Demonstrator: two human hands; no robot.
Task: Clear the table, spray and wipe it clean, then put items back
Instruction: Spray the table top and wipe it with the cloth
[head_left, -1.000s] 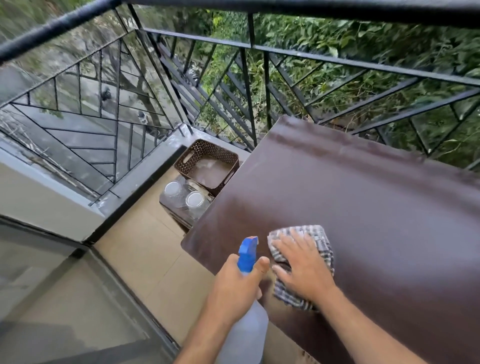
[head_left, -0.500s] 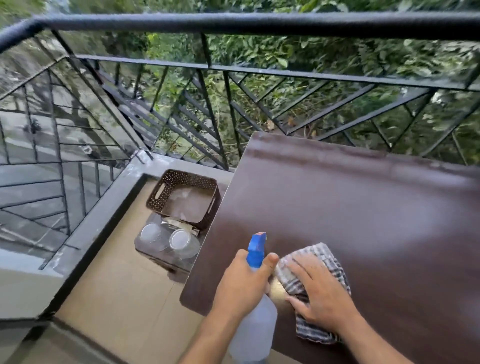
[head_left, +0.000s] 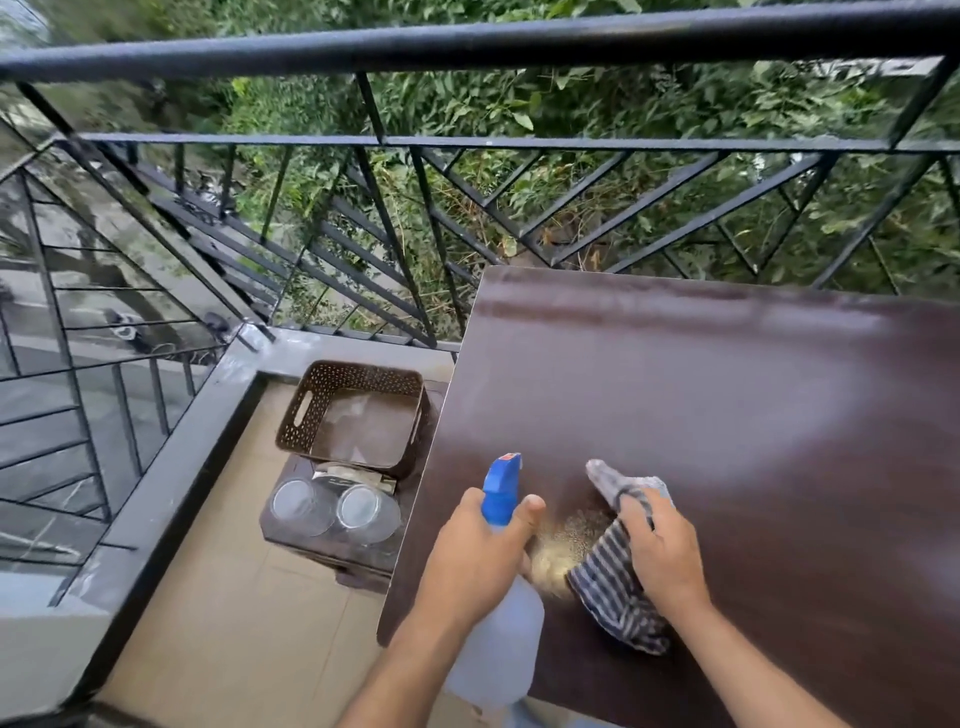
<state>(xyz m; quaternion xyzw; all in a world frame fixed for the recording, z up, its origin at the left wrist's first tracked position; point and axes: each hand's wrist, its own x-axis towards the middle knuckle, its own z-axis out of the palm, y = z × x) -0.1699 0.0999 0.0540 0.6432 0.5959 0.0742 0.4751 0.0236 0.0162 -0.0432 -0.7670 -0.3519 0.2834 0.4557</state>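
A dark brown desk (head_left: 727, 415) is seen on a balcony, set close against a black metal railing (head_left: 467, 47) with green foliage beyond it. The desk top is bare apart from the hands and what is held in them.

A spray bottle (head_left: 501, 639) with a blue nozzle (head_left: 501, 488) is gripped around its neck by the left hand (head_left: 475, 558), the fingers being wrapped closed and the thumb laid beside the nozzle. The bottle is held at the near left edge of the desk, its nozzle pointed away from the person.

A striped cloth (head_left: 613, 582) is pressed onto the desk by the right hand (head_left: 662, 556), whose fingers are curled over it; one end of the cloth is bunched up past the fingertips. A patch of fine droplets (head_left: 563, 540) is visible on the desk between the two hands, just beside the cloth.

To the left of the desk, a lower stand (head_left: 332, 545) is placed on the tiled floor (head_left: 234, 623). A brown perforated basket (head_left: 353, 413) is set on its far part, and two clear glasses (head_left: 332, 506) are stood side by side on its near part, with something flat and pale between basket and glasses that cannot be identified.
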